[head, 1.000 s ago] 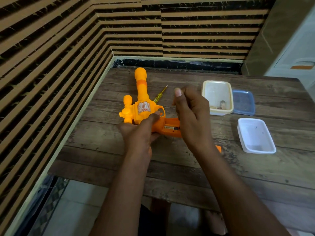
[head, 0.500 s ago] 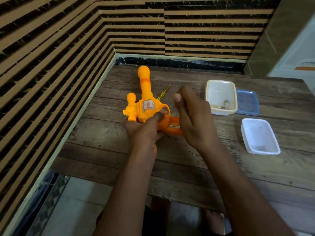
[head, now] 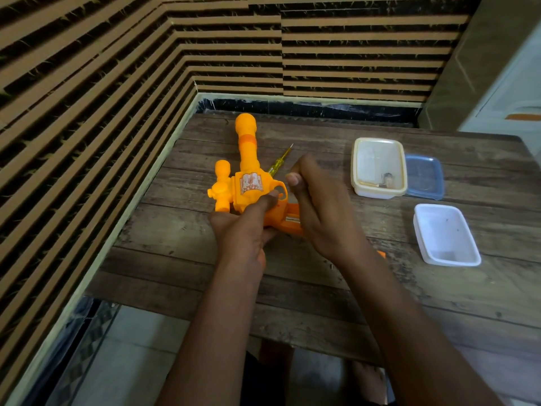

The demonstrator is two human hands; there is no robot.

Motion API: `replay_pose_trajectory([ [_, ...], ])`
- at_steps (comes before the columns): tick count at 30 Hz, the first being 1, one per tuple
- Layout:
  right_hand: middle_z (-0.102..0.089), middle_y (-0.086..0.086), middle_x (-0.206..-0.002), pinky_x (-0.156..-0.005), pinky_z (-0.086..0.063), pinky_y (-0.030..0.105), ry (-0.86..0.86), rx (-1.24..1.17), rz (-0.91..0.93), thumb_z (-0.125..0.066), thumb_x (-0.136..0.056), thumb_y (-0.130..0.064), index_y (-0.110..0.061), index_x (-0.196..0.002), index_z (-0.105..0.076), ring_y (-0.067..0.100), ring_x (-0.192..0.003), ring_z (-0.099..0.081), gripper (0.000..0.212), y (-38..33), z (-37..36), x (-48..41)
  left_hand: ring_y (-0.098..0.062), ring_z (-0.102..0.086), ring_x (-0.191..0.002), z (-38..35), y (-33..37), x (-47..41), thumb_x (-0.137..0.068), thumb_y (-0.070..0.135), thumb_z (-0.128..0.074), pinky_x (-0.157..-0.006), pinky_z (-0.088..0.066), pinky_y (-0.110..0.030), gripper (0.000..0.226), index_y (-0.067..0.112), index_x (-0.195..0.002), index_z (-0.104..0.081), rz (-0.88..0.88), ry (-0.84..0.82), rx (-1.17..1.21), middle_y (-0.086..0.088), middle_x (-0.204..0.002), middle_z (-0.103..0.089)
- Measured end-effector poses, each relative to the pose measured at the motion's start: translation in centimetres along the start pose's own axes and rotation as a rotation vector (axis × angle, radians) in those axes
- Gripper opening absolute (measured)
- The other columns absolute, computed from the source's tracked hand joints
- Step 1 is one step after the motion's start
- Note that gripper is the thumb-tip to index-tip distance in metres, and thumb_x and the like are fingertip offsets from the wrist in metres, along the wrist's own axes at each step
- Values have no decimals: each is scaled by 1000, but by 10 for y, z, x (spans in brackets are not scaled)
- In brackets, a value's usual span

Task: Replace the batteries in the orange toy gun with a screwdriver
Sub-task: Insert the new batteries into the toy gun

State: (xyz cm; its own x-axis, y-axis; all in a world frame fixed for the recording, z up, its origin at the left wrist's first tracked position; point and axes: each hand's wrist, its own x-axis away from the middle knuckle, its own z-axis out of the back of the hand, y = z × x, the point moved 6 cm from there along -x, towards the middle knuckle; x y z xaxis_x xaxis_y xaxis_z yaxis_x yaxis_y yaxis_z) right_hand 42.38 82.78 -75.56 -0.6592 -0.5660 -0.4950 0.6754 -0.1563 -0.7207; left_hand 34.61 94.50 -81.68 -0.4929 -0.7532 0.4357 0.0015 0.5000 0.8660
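The orange toy gun [head: 248,186] lies on the wooden table [head: 181,259], barrel pointing away from me. My left hand [head: 243,232] grips its body from below, thumb by the trigger guard. My right hand [head: 322,212] hovers with curled fingers over the gun's grip, where the open battery compartment [head: 292,219] shows. Whether those fingers hold anything is hidden. A yellow screwdriver [head: 279,162] lies on the table just behind the gun, touched by neither hand. A small orange piece [head: 381,254] peeks out beside my right forearm.
A cream container [head: 358,183] with small parts inside sits at the right, a blue lid [head: 424,177] beside it. A white container [head: 445,235] stands nearer. Slatted walls close the left and far sides of the table.
My right hand has lowered from above the grip and now covers most of the battery compartment. The left hand keeps its hold on the gun.
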Motion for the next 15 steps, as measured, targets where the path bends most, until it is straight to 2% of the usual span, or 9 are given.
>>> replay_pose_trajectory([
  [3,-45,-11,-73,-59,-38,33,76,-160,-72,-40,-110,-25,-18,-89,-45,6,-64,-44,23,2,5,-1,-26,-77,-95,1,2,2,-73,6,-90,-57,-63,-37,56,14,-123,-66,20,-6,6,-8,-108,-78],
  [5,-46,-1,-72,-60,-41,34,179,-301,-142,-38,-112,-22,-16,-87,-46,13,-65,-45,27,6,12,-2,-25,-77,-94,1,2,2,-75,5,-88,-55,-62,-36,48,17,-117,-67,43,-12,23,-7,-107,-78],
  [8,-43,6,-69,-58,-43,22,295,-443,-224,-36,-113,-13,-7,-88,-47,13,-62,-44,28,11,22,-1,-26,-76,-96,0,0,1,-78,4,-86,-57,-63,-37,40,22,-107,-65,89,-29,57,-8,-108,-76],
  [10,-44,7,-71,-54,-44,20,301,-461,-264,-38,-112,-15,-7,-90,-48,12,-62,-45,26,15,23,0,-25,-76,-95,-1,0,0,-79,4,-85,-56,-63,-36,38,23,-105,-64,103,-39,69,-7,-108,-76],
  [15,-49,6,-76,-67,-43,35,292,-417,-248,-48,-108,-20,-12,-92,-52,18,-71,-48,18,17,22,0,-24,-78,-94,-2,0,1,-80,4,-85,-62,-64,-39,35,21,-105,-68,69,-46,56,-7,-104,-79],
])
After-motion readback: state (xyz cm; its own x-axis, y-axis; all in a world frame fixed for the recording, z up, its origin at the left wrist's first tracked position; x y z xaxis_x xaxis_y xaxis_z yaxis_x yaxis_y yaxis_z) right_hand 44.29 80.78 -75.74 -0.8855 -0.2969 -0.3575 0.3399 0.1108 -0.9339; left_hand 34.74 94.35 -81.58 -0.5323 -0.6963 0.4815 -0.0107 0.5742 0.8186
